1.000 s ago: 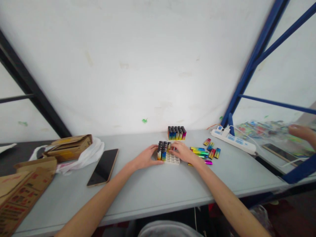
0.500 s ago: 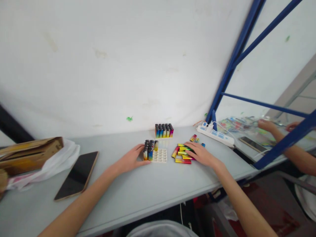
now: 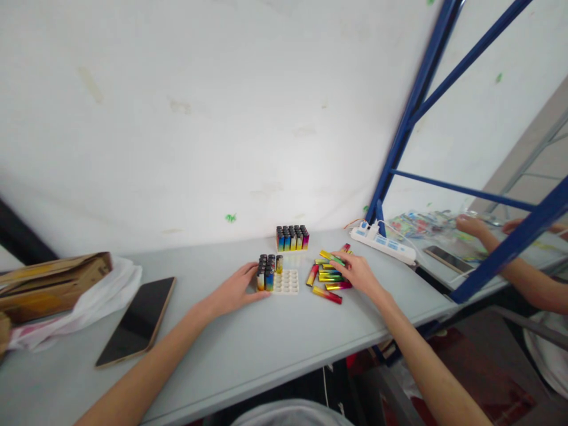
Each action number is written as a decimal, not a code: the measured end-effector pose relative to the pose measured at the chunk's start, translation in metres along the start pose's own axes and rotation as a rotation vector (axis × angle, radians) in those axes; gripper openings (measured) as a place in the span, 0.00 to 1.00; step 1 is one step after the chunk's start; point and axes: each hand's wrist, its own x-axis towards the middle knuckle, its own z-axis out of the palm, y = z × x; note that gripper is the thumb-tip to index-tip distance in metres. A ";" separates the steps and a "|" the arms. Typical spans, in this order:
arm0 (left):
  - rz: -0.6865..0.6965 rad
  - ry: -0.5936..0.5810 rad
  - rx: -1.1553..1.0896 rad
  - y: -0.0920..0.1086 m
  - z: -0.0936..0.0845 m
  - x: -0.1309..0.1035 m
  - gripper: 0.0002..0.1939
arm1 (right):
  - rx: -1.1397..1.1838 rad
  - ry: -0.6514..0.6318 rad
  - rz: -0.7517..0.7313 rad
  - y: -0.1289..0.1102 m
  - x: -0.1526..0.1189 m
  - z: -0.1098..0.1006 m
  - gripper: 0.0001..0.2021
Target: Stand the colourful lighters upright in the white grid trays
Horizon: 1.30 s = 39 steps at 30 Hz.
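Note:
A white tray [image 3: 290,283] stands on the grey table, its left part filled with upright black-topped cylinders [image 3: 266,275] and its right part bare holes. My left hand [image 3: 239,288] lies around the left end of this tray, thumb in front and fingers behind, touching it. Right of the tray is a loose pile of shiny coloured cylinders [image 3: 326,277] lying on their sides. My right hand [image 3: 357,272] is over the pile, fingers closed on a yellow-green cylinder [image 3: 331,257] that is tilted above the others.
Behind is a second, filled tray [image 3: 293,238]. A phone [image 3: 136,319], a cardboard box [image 3: 57,284] and a white bag lie left. A power strip [image 3: 384,244] and a blue frame [image 3: 402,136] stand right; beyond it, another person's arm [image 3: 506,260].
My right hand has closed on the yellow-green cylinder and lifted it a little from the pile. Some loose cylinders have shifted. My left hand stays at the tray.

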 end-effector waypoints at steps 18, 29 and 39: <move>0.000 -0.038 0.004 0.002 0.000 -0.002 0.39 | 0.920 -0.127 0.196 -0.091 0.080 0.090 0.28; 0.013 -0.024 0.014 0.001 0.002 -0.001 0.39 | 0.374 0.063 0.185 -0.098 0.062 0.109 0.22; 0.008 -0.017 0.016 -0.002 0.004 -0.001 0.40 | 0.370 0.095 0.107 -0.105 0.057 0.105 0.24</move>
